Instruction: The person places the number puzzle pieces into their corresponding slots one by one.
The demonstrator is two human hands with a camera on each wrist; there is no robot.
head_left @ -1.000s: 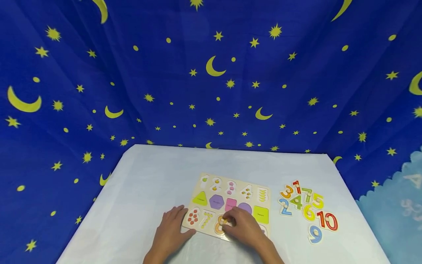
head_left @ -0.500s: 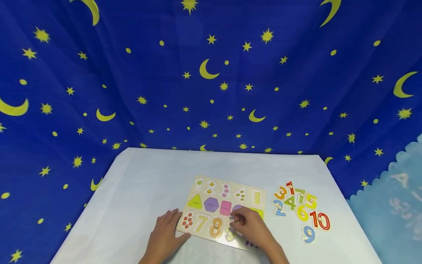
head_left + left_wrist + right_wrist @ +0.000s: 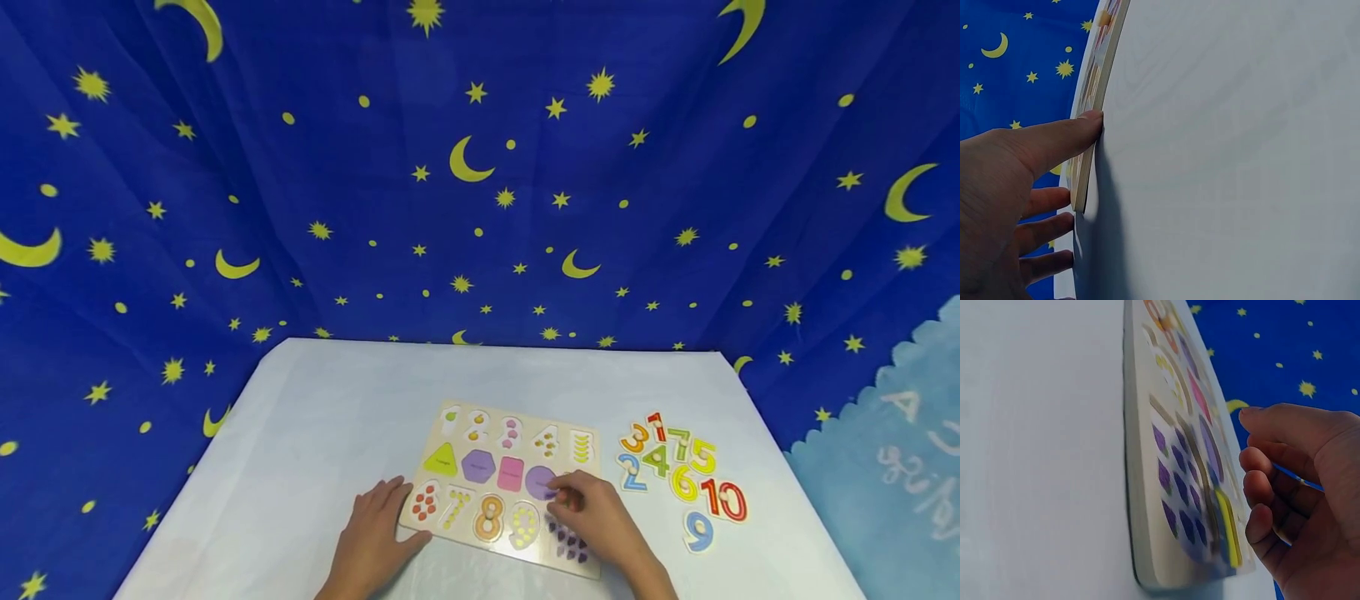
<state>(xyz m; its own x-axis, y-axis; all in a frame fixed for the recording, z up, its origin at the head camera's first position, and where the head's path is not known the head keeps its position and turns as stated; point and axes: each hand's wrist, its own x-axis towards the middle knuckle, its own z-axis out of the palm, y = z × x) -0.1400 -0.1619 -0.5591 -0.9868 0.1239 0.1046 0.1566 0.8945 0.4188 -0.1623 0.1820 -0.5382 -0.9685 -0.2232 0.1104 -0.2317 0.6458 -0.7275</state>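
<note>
A wooden number puzzle board (image 3: 457,417) lies on the table, its orange 8 piece (image 3: 489,518) seated in the near row. My left hand (image 3: 372,533) steadies the board's near left corner. In the left wrist view, the thumb of that hand (image 3: 1063,140) lies against the near edge, and its fingers extend past the corner. Over the board's right end hovers my right hand (image 3: 600,517), fingers loosely bent and nothing between them. The slot with purple grapes (image 3: 1179,481) shows beside it in the right wrist view. The other number slots show printed fruit.
Loose number pieces lie in a cluster right of the board, among them the red 10 (image 3: 724,501), blue 9 (image 3: 699,532) and blue 2 (image 3: 632,472). A blue star-patterned curtain (image 3: 390,275) hangs behind the white table (image 3: 337,417).
My right hand has let go of the 8 piece, now sitting in its slot, and moved right across the board. The left hand stays at the corner. The head view has shifted slightly.
</note>
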